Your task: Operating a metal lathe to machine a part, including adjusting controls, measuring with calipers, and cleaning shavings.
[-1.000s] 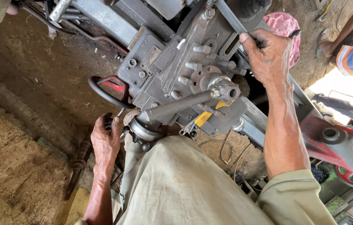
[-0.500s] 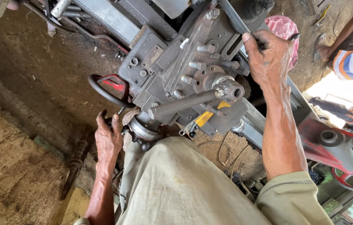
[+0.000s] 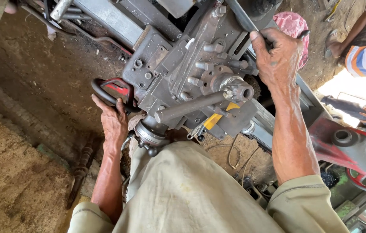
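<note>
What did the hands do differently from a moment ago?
The left hand slid up from the crank by the machine's lower end and now touches the black loop handle. The right hand stayed gripping the dark bar on the grey machine.

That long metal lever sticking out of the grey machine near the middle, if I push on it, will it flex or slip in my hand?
The lever looks like a thick solid steel bar, so it would probably stay stiff and feel heavy. Its surface seems smooth and dark, maybe oily, so a grip might slip. It is fixed into a hub on the machine, so it would likely swing, not come free.
</note>
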